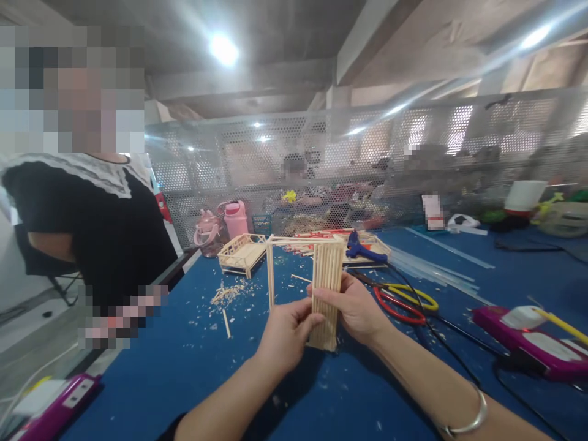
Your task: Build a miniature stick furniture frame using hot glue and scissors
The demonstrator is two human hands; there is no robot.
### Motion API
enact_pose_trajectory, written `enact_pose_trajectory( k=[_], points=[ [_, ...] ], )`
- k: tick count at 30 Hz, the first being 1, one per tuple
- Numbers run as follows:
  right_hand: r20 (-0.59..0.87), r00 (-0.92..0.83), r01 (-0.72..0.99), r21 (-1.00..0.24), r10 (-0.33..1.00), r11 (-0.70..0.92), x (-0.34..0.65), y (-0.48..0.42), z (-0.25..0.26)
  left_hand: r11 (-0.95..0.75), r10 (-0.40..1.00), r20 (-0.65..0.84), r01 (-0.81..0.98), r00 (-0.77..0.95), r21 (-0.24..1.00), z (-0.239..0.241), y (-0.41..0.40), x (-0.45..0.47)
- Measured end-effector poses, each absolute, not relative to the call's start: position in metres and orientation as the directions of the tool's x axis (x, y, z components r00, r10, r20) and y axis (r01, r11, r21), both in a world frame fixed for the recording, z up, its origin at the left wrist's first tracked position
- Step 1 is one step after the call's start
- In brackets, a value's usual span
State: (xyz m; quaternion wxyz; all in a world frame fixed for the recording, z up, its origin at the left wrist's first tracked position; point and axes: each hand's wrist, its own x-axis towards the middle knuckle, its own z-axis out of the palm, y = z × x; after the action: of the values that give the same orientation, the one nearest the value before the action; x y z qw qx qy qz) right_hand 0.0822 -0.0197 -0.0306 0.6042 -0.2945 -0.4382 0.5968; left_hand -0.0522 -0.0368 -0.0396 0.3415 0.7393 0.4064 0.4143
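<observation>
Both hands hold a stick model (327, 269), made of thin pale wooden sticks, upright over the blue table. It has a panel of sticks set side by side and an open frame reaching out to the left. My left hand (287, 331) is closed at the panel's lower left edge, thumb and fingers pinching. Around the panel's right side my right hand (356, 306) is wrapped, its thumb lying across the front. Part of the frame's lower end is hidden behind my left hand. Behind the model lies a blue glue gun (365, 250).
Red-and-yellow-handled pliers (404, 300) lie right of my hands, among black cables. A finished-looking small stick bed (243, 252) stands back left, near stick scraps (227, 294). Purple power strips (535, 346) sit at the sides. Clear glue sticks (432, 269) lie at right. A person (92, 226) stands left.
</observation>
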Motion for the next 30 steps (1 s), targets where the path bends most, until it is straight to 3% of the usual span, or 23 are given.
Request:
enact_pose_trajectory(
  k=[6, 12, 23, 30],
  points=[
    [0.226, -0.074, -0.437, -0.883, 0.971, 0.172, 0.084, -0.023, -0.028, -0.547, 0.837, 0.42, 0.55, 0.35, 0.631, -0.031, -0.043, -0.056],
    [0.253, -0.078, -0.405, -0.892, 0.964, 0.201, 0.086, -0.023, -0.029, -0.565, 0.816, 0.453, 0.658, 0.358, 0.498, -0.031, -0.043, -0.054],
    [0.222, -0.063, -0.408, -0.895, 0.973, 0.178, 0.09, -0.018, -0.041, -0.577, 0.815, 0.33, 0.615, 0.476, 0.538, -0.038, -0.024, -0.059],
    [0.239, -0.066, -0.386, -0.902, 0.969, 0.196, 0.088, -0.02, -0.041, -0.579, 0.813, 0.338, 0.592, 0.475, 0.56, -0.037, -0.023, -0.061]
  ],
)
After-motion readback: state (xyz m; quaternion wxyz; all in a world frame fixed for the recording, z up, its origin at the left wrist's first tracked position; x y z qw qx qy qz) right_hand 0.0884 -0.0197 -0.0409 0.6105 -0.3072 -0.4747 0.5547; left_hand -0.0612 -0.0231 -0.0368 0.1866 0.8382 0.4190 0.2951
